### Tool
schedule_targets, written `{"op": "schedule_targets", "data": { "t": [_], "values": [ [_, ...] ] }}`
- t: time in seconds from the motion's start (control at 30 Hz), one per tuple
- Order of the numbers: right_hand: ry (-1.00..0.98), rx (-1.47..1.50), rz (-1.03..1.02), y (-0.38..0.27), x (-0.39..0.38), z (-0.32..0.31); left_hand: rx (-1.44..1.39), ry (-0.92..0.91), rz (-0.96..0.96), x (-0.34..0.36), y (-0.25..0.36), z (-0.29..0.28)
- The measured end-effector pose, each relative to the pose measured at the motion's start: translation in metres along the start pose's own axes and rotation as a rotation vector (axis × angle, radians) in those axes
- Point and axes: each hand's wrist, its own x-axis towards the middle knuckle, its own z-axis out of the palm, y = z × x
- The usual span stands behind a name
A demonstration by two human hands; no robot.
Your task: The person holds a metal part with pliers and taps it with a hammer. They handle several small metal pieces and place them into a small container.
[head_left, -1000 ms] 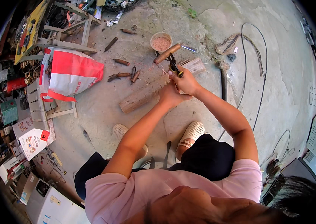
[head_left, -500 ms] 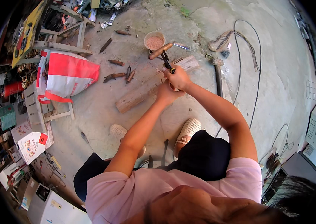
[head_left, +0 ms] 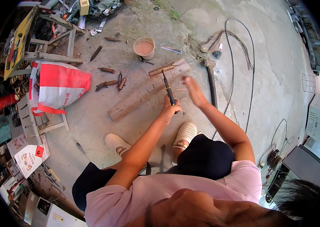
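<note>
My left hand (head_left: 169, 108) is wrapped round the handles of black-and-yellow pliers (head_left: 169, 90), whose jaws grip a copper cylinder (head_left: 155, 72) lying over the wooden block (head_left: 126, 102). My right hand (head_left: 193, 89) is off the pliers, to their right, blurred, with its fingers stretched out beside a thin copper-coloured strand (head_left: 181, 89). Several small copper cylinders (head_left: 107, 70) lie on the concrete left of the block. Behind it stands a plastic cup (head_left: 144, 48) holding pinkish granules, with a silver thin object (head_left: 170, 49) to its right.
A long-handled hammer (head_left: 211, 85) lies right of the block, near cables (head_left: 249, 45) and a cord bundle. A red-and-white bag (head_left: 61, 77), wooden frames (head_left: 50, 56) and piled clutter fill the left. Appliances (head_left: 300, 166) stand at the lower right.
My right hand has let go of the pliers and moved right. My left hand now holds them alone. The gripped cylinder has come down toward the wooden block.
</note>
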Motion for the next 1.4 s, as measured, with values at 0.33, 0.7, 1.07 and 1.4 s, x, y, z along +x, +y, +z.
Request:
{"op": "schedule_targets", "data": {
  "t": [0.33, 0.7, 1.07, 1.4],
  "values": [
    [0.142, -0.859, 0.424, 0.112, -0.006, -0.119, -0.077, 0.012, -0.105, 0.009, -0.028, 0.000],
    [-0.148, 1.090, 0.784, 0.085, 0.016, -0.118, 0.089, 0.155, -0.260, 0.011, -0.019, 0.013],
    [0.032, -0.169, 0.146, -0.015, -0.072, -0.064, 0.390, 0.255, -0.152, 0.023, -0.049, 0.003],
    [-0.077, -0.417, -0.097, -0.076, -0.084, -0.025, 0.362, 0.298, -0.134, 0.019, -0.042, 0.008]
  ]
}}
